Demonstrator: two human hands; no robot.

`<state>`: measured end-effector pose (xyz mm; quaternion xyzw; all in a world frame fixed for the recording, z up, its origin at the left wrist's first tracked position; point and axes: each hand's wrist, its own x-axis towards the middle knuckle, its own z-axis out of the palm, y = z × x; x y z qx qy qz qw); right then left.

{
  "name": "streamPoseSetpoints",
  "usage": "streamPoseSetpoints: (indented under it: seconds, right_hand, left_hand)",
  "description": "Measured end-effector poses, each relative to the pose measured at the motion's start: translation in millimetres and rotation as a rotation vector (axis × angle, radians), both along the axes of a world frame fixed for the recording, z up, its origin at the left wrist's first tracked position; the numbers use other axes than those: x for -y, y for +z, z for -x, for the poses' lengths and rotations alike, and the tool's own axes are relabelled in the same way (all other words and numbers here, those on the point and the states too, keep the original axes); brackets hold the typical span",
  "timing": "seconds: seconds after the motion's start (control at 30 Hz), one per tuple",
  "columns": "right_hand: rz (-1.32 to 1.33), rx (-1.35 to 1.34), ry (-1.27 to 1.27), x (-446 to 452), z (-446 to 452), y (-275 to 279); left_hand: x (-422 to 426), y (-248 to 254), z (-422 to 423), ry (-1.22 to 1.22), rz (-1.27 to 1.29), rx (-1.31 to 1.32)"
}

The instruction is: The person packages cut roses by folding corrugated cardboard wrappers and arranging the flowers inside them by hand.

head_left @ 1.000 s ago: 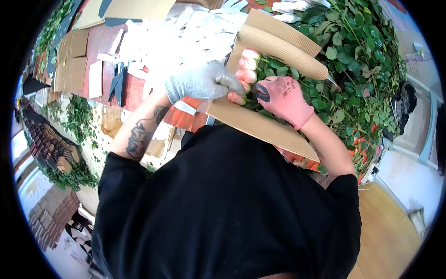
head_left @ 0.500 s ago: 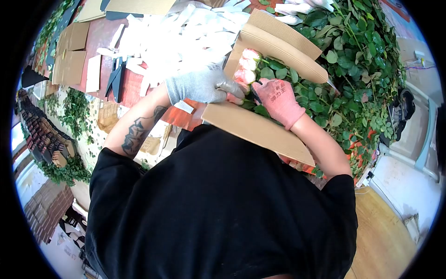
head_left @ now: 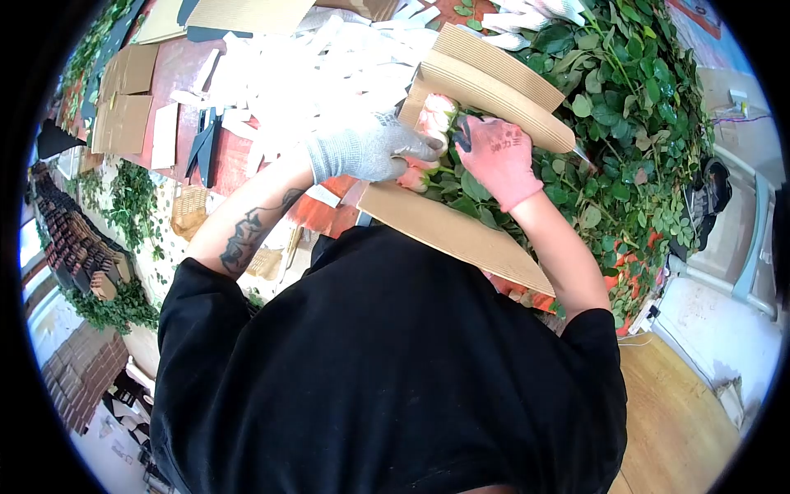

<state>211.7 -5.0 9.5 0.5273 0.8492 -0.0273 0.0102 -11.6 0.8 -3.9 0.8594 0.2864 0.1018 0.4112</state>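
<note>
Several pale pink roses (head_left: 436, 111) lie with their leaves inside a corrugated cardboard wrap (head_left: 453, 235), its sides raised toward and away from me. My left hand (head_left: 374, 148), in a grey glove, reaches in from the left, its visible fingers stretched out and touching the rose heads. Another rose (head_left: 414, 179) shows just below those fingers. From the right comes my right hand (head_left: 498, 156), in a pink glove with dark fingertips. Its fingers curl down among leaves close behind the rose heads; what they grip is hidden.
White paper strips (head_left: 304, 82) cover the table's far side. Dark-handled scissors (head_left: 205, 148) lie to the left, near folded cardboard (head_left: 123, 99). A big heap of leafy stems (head_left: 617, 107) fills the right. White mesh sleeves (head_left: 527, 20) lie at the back.
My right hand has shifted slightly up and turned, fingertips now nearer the upper rose. My left hand has moved slightly right across the rose heads. The lower rose shows more clearly.
</note>
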Motion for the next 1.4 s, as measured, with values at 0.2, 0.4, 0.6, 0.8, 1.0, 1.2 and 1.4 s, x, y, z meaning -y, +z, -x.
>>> streamPoseSetpoints:
  seconds: [0.2, 0.4, 0.6, 0.8, 1.0, 1.2, 1.4]
  right_hand:
    - [-0.026, 0.042, 0.097, -3, 1, -10]
    - [-0.08, -0.079, 0.019, -1, -9, -10]
    - [-0.149, 0.06, 0.011, -8, -3, -16]
    - [-0.134, 0.056, -0.044, -5, 1, -14]
    - [-0.063, -0.175, 0.04, 8, -2, 87]
    - [0.115, 0.037, -0.126, -120, 9, 85]
    - [0.187, 0.288, 0.036, -157, 7, 74]
  left_hand:
    - [0, 12, -3, 0.018, 0.03, -0.097]
    - [-2, 9, -3, 0.047, 0.016, -0.07]
    - [0, 16, -16, 0.127, -0.067, -0.019]
    - [-2, 8, -15, 0.065, -0.182, -0.034]
    - [-14, 54, 29, 0.338, 0.559, 0.077]
    - [-39, 76, 25, 0.52, 0.374, 0.088]
    - [-36, 43, 36, 0.658, 0.066, 0.47]
